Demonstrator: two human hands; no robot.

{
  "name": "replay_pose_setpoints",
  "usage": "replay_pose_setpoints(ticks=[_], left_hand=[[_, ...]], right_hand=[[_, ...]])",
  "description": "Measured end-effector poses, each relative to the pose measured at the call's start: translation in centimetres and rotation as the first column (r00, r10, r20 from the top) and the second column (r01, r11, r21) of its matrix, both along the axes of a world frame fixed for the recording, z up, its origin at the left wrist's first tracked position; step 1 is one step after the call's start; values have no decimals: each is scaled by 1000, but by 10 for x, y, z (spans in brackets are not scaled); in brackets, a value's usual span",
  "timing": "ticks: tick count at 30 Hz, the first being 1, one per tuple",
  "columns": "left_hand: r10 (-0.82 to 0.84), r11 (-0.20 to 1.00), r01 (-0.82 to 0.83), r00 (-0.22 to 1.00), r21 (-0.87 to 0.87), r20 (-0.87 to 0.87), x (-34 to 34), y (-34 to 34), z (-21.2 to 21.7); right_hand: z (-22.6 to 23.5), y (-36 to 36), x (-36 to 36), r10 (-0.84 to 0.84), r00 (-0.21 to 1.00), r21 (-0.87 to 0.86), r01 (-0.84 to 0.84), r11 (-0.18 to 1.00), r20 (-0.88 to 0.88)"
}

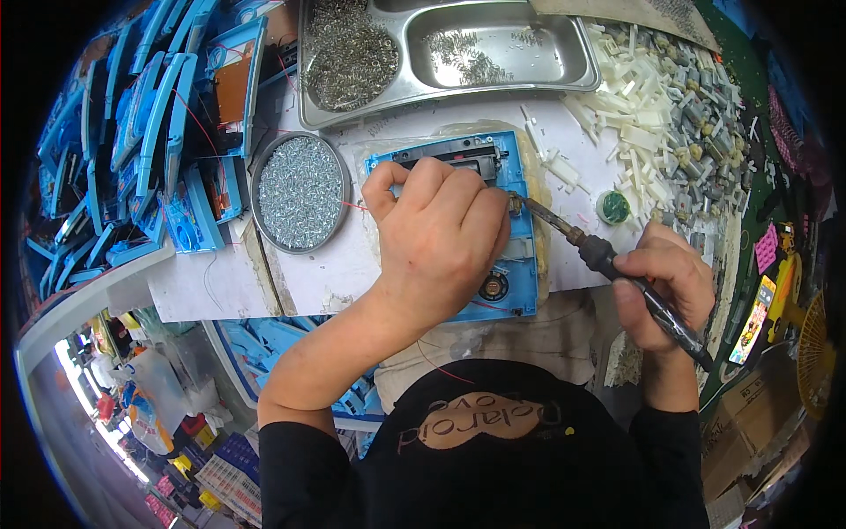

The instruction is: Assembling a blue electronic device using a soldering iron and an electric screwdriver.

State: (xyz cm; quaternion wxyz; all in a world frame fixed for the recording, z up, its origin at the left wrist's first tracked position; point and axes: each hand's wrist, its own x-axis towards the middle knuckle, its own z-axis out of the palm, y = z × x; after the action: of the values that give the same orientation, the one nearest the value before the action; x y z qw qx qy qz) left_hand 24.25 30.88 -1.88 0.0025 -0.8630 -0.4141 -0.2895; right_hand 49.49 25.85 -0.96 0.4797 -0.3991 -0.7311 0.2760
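My right hand (665, 282) grips a soldering iron (601, 256) with a dark handle. The iron's tip meets the right side of a blue plastic casing (523, 295), close to the fingers of my left hand. Over the middle of that casing, my left hand (441, 234) is closed in a pinch; its fingertips and whatever they hold are hidden. A thin red wire (354, 205) runs out by its left side. Inside the casing show a dark strip mechanism (458, 150) along the top and a small round speaker (494, 285) at the bottom.
Left of the casing stands a round dish (304, 194) of small metal screws. Behind it, a steel tray (493, 86) holds springs. Blue casings (145, 123) are piled at left; white and grey parts (648, 141) lie at right, near a small green-filled pot (613, 207).
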Motion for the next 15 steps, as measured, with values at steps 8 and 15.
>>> replay_pose_setpoints(ticks=[8,15], left_hand=[[9,1000,-9,1000,-20,-2,1,0,1],[8,1000,-8,1000,-30,-18,2,0,4]], right_hand=[[14,-2,-10,2,986,82,-16,997,167],[20,-7,-12,-6,970,126,-26,992,244]])
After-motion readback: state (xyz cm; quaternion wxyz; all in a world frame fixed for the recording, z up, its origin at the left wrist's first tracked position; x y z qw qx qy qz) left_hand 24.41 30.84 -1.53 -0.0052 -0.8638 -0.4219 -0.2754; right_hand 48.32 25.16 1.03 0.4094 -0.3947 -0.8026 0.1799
